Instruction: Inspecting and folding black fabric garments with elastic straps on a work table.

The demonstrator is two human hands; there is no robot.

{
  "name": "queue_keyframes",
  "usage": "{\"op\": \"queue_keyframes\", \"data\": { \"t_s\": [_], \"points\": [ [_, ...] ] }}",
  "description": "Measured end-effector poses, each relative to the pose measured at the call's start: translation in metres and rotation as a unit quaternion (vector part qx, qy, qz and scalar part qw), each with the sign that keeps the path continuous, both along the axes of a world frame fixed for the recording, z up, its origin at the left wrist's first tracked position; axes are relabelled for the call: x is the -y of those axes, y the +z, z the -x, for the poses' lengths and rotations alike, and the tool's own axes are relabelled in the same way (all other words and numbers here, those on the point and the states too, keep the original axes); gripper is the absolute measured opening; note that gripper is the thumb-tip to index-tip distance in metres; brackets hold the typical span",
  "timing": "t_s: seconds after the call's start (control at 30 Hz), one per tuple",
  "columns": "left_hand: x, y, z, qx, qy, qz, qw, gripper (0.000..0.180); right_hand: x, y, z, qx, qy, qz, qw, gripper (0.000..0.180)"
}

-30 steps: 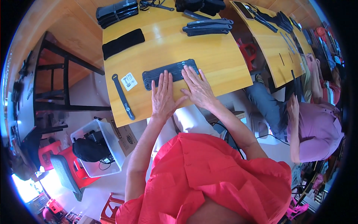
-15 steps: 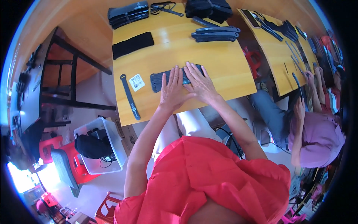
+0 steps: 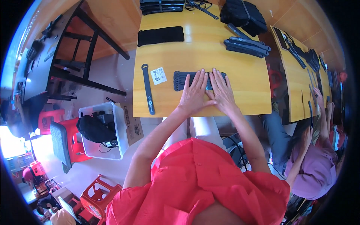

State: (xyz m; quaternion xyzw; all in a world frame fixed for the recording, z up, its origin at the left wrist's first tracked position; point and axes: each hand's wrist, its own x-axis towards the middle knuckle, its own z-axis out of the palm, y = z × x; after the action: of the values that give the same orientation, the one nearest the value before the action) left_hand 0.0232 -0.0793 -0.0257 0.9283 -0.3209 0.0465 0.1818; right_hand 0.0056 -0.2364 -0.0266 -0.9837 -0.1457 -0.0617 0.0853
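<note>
Both my hands lie flat on a set of dark grey fastening straps (image 3: 180, 80) near the front of the yellow table, the straps side by side with their looped ends at the left. My left hand (image 3: 194, 96), fingers stretched, presses on the middle of the set. Beside it my right hand (image 3: 222, 91) rests flat on the right part, and the two thumbs nearly meet. The fingers hide much of the straps. To the left lie a white printed label (image 3: 158, 75) and a single long strap (image 3: 147, 90) with a ring end.
A folded black fabric piece (image 3: 161, 36) lies farther back on the yellow table (image 3: 202, 48). Banded straps (image 3: 246, 48) and a black bundle (image 3: 243, 17) are at the back right, a dark stack (image 3: 162, 6) at the back left. A person (image 3: 313, 170) works at the right-hand table.
My view has turned, so the table sits straighter and farther right in the picture. Both hands stay flat on the straps, their fingers slightly shifted.
</note>
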Motion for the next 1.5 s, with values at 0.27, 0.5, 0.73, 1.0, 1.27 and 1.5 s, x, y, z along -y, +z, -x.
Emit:
{"op": "queue_keyframes", "data": {
  "t_s": [0.27,0.5,0.73,1.0,1.27,1.5],
  "points": [
    [-0.055,0.037,0.035,0.0,0.162,0.32,0.934,0.054,-0.017,0.02,0.018,0.034,0.001,-0.027,0.999,0.064],
    [-0.157,0.003,0.129,-0.121,0.409,0.507,0.75,0.025,-0.123,0.023,0.048,0.017,0.257,-0.162,0.953,0.068],
    [-0.168,-0.009,0.169,-0.251,0.434,0.616,0.608,0.027,-0.166,-0.011,0.05,0.133,0.271,-0.063,0.951,0.045],
    [-0.129,0.003,0.143,-0.458,0.279,0.703,0.467,0.035,-0.15,-0.018,0.062,0.071,0.261,-0.171,0.947,0.034],
    [-0.123,-0.006,0.138,-0.423,0.336,0.706,0.458,0.036,-0.16,-0.007,0.056,0.171,0.28,-0.115,0.938,0.031],
    [-0.14,-0.016,0.144,-0.43,0.294,0.742,0.422,0.038,-0.152,-0.007,0.056,0.183,0.284,-0.123,0.933,0.031]
  ]
}}
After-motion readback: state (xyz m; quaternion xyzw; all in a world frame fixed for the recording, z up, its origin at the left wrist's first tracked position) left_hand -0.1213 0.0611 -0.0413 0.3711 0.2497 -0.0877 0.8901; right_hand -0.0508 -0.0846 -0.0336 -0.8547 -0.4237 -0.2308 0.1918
